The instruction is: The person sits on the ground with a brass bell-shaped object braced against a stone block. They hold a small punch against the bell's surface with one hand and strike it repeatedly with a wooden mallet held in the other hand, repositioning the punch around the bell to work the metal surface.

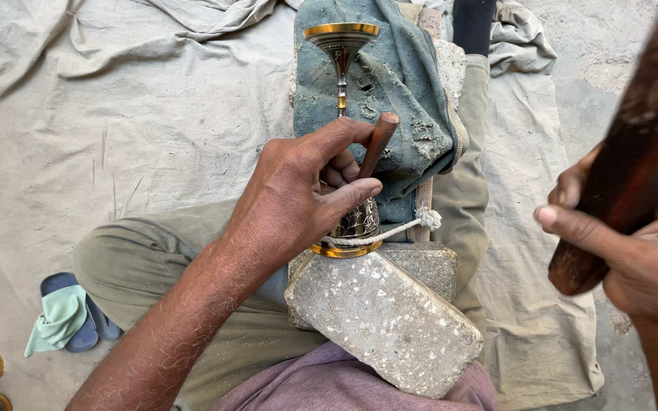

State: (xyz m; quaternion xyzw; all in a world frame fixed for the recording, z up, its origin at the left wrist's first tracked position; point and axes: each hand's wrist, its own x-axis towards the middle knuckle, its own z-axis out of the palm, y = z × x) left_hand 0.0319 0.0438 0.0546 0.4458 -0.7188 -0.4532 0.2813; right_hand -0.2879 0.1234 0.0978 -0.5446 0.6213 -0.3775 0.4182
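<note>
One pale canvas sheet [116, 114] covers the concrete floor [611, 46], wrinkled, with open room at left. The left hand [298, 198] grips a thin rod [377, 144] against the brass goblet [342, 46], which lies roped across a stone block [382, 320] on the lap. The right hand [634, 259] clenches a wooden mallet [634, 160] near the right edge.

I see a brass goblet [342, 46], gold at the rim and base, with fine dark engraved patterning on its body. Under the goblet lies a faded teal cloth [405, 84], and nearer me than the goblet a grey stone block [382, 320] speckled white. My left hand [298, 198] holds a reddish-brown punch [378, 141]; my right hand [634, 259] grips a dark brown mallet [634, 160]. The floor sheet [116, 114] is beige.
</note>
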